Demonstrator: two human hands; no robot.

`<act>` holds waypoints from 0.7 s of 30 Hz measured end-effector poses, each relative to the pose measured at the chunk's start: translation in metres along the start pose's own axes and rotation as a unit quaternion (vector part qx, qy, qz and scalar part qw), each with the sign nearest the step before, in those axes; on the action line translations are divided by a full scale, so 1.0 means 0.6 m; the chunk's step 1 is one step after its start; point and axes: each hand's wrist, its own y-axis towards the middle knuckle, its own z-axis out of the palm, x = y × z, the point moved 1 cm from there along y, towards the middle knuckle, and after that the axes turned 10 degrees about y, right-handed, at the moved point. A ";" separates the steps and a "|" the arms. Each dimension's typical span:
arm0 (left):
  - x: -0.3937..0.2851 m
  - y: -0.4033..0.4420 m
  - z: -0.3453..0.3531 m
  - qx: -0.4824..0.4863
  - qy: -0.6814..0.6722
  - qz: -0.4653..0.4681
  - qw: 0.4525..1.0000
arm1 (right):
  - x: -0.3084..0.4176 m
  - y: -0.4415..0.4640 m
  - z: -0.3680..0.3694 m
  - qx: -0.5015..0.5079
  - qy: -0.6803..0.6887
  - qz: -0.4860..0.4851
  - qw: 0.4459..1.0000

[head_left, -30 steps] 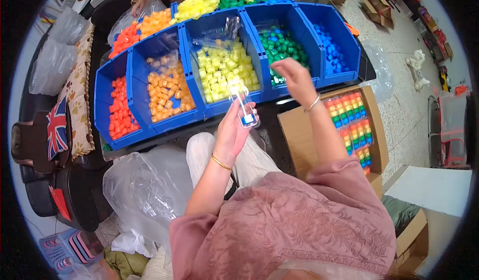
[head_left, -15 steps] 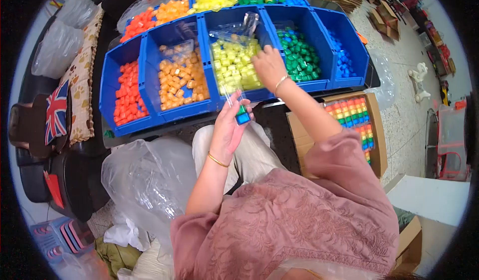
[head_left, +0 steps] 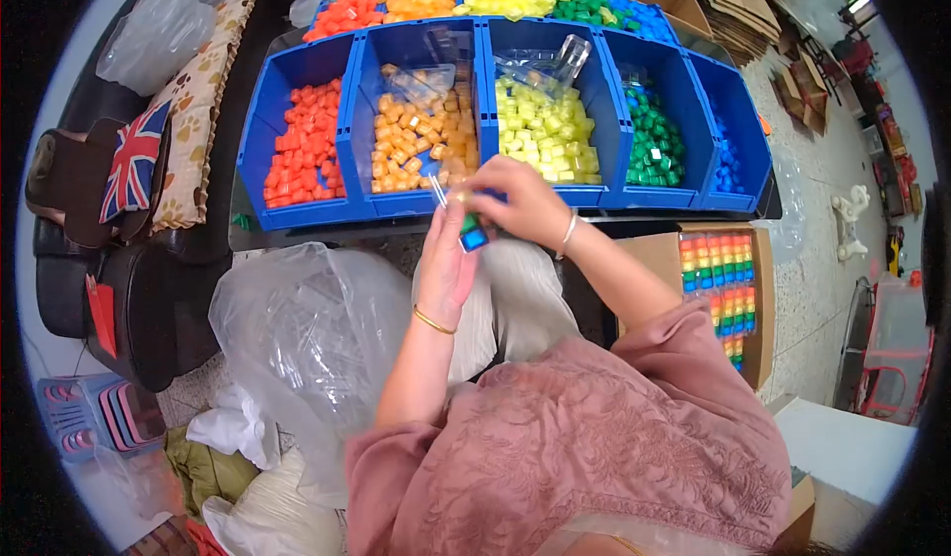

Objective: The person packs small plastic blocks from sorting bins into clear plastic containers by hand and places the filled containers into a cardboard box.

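Observation:
My left hand (head_left: pixel 448 269) is closed around a narrow clear plastic case (head_left: pixel 441 192), tilted, with a blue cube (head_left: pixel 475 240) at its lower end and a green cube (head_left: pixel 469 222) above that. At the case's upper part, my right hand (head_left: pixel 525 204) pinches with its fingertips, where a small yellow cube partly shows, blurred. Just beyond both hands stand blue bins: yellow cubes (head_left: pixel 545 135) fill the middle one, orange cubes (head_left: pixel 416 135) the one to its left.
Red cubes (head_left: pixel 305 150) lie in the far left bin; green cubes (head_left: pixel 654 140) and blue cubes (head_left: pixel 728 160) are on the right. A cardboard box (head_left: pixel 763 338) holds rows of filled rainbow cases (head_left: pixel 718 259). A large clear plastic bag (head_left: pixel 307 328) sits at my left.
My right hand has left the yellow bin and come down leftward to the case in my left hand. The whole view has shifted, with the bins now further right.

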 end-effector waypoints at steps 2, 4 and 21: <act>-0.005 0.001 -0.033 -0.045 0.079 0.041 0.995 | 0.023 0.021 0.012 0.013 -0.007 -0.057 0.998; -0.019 -0.008 -0.047 -0.077 0.071 0.041 0.994 | 0.015 0.068 0.015 -0.017 -0.113 -0.097 0.989; -0.107 -0.047 -0.125 -0.149 0.065 0.105 0.981 | 0.049 0.174 0.132 0.025 0.092 -0.003 0.995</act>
